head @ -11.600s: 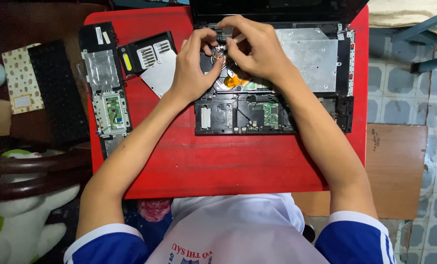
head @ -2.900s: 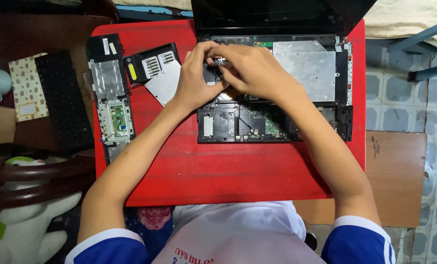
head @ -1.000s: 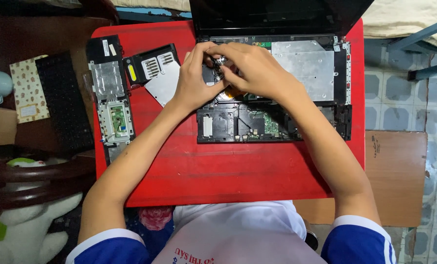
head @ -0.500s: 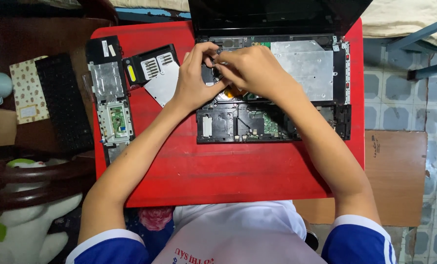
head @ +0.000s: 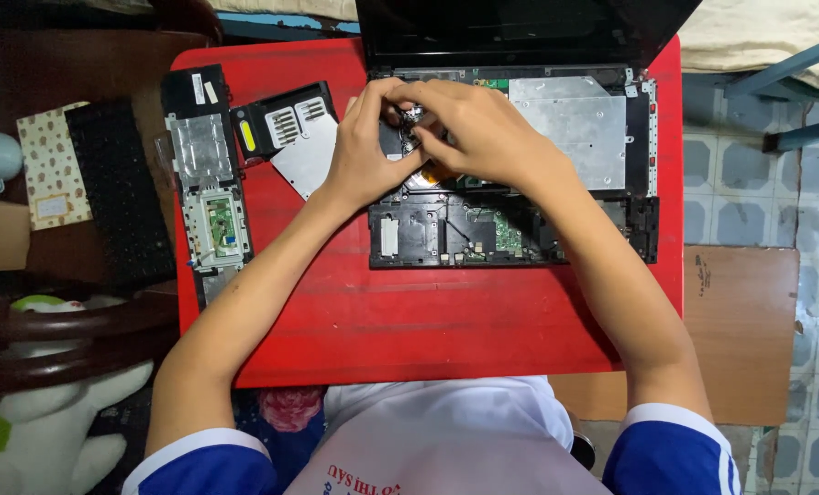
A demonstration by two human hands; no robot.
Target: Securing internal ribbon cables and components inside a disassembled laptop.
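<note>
Far left of the hands, a black flat keyboard (head: 121,197) is laid off the red tabletop (head: 428,321). Nearer, a long black palmrest panel with a silver plate (head: 205,183) and a black vented plastic cover (head: 281,124) are parked just beside the left hand (head: 365,151). Both hands are pressed close together, left and right hand (head: 478,128), fingertips pinched on a small dark metal part (head: 408,128) inside the opened black laptop base (head: 510,229). To the right, a silver metal shield (head: 570,128) is seen.
</note>
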